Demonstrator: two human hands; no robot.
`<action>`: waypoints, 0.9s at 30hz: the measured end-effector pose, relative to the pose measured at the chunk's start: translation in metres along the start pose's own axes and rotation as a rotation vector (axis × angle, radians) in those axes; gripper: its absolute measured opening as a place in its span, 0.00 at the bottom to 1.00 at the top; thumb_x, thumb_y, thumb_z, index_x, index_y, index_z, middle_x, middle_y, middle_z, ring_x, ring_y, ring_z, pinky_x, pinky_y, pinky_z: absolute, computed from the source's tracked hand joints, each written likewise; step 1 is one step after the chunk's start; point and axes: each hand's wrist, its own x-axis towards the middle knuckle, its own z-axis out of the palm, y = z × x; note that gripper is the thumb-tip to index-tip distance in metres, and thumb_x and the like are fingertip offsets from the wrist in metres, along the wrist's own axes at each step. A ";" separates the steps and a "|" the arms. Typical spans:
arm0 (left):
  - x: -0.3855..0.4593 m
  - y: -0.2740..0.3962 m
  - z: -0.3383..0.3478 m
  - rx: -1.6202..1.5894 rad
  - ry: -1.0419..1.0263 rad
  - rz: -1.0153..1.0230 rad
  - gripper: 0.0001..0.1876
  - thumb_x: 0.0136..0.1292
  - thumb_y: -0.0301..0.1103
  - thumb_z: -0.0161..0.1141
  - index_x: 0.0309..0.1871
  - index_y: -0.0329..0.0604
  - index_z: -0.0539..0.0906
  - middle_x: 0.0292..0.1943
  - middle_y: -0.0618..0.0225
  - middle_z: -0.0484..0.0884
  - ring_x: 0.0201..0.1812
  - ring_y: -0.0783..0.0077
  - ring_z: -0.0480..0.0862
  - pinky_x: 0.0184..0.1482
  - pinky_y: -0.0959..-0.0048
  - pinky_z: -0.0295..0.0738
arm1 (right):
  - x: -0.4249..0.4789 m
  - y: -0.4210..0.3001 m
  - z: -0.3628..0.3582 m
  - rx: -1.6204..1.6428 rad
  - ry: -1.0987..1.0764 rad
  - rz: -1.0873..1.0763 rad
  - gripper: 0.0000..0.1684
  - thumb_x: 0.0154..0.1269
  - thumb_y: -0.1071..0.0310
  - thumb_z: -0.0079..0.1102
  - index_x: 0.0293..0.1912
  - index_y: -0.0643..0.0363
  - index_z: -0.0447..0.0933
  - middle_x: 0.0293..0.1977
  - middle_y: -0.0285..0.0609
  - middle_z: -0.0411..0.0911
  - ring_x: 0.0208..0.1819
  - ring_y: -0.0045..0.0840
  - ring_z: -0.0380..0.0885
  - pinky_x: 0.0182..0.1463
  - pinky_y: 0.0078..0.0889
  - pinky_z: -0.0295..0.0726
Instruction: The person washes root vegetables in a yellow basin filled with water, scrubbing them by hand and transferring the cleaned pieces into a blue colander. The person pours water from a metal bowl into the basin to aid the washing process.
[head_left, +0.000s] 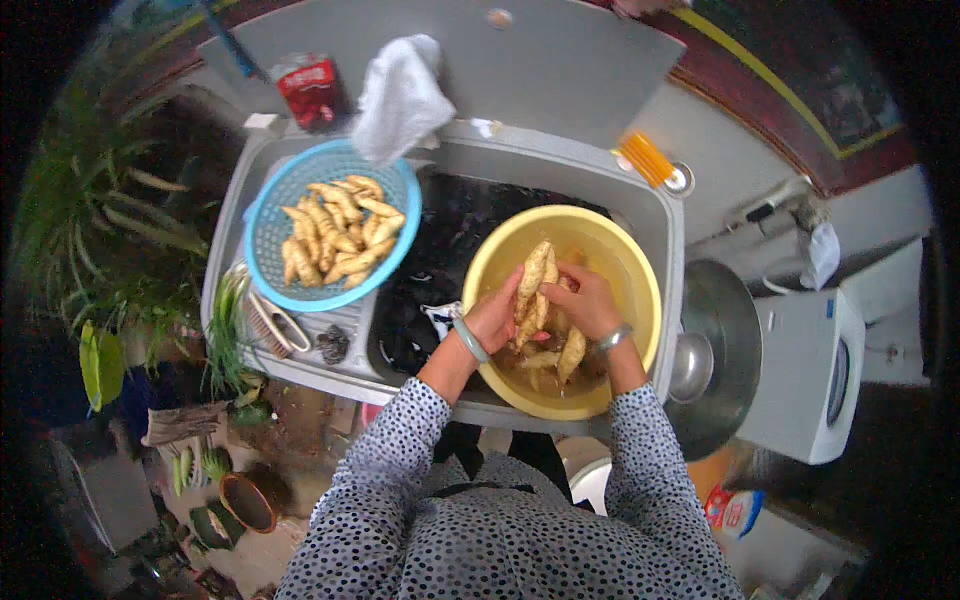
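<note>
A yellow plastic basin (487, 247) of cloudy water stands in the right part of the sink. Over it, my left hand (491, 319) grips a cluster of pale, knobbly tubers (534, 281). My right hand (585, 300) reaches in from the other side, its fingers on the same cluster. Below the hands, another tuber (571, 356) rests partly in the water, and more lie blurred beneath the surface. To the left, a blue plastic colander (259, 240) holds several tubers (337, 229) of the same kind.
A grey sink (671, 247) surrounds the basin, with dark cloth (442, 225) in its bowl. A scrubbing brush (277, 322), a steel wool pad (333, 345) and green onions (225, 322) lie on the drainboard. A white towel (401, 97) hangs at the back. Right of the sink sits a large metal basin (724, 360).
</note>
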 end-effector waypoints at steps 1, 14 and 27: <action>-0.014 0.012 0.008 0.019 0.024 0.055 0.27 0.71 0.57 0.42 0.67 0.56 0.65 0.58 0.72 0.74 0.55 0.71 0.77 0.41 0.59 0.83 | 0.002 -0.020 0.003 0.033 -0.004 -0.004 0.31 0.56 0.58 0.69 0.56 0.64 0.75 0.32 0.37 0.79 0.33 0.16 0.75 0.39 0.20 0.76; -0.168 0.199 -0.072 0.772 0.847 0.521 0.37 0.64 0.43 0.59 0.71 0.37 0.56 0.48 0.58 0.80 0.46 0.67 0.81 0.42 0.66 0.79 | 0.101 -0.184 0.125 0.019 -0.131 -0.458 0.35 0.56 0.52 0.67 0.56 0.68 0.73 0.46 0.51 0.80 0.50 0.30 0.79 0.53 0.30 0.76; -0.067 -0.016 -0.014 1.407 0.209 0.325 0.14 0.66 0.35 0.57 0.50 0.36 0.79 0.42 0.53 0.83 0.43 0.60 0.84 0.47 0.68 0.77 | -0.025 0.099 0.000 -0.432 -0.348 -0.053 0.23 0.56 0.57 0.64 0.48 0.62 0.79 0.41 0.49 0.81 0.43 0.33 0.80 0.49 0.33 0.77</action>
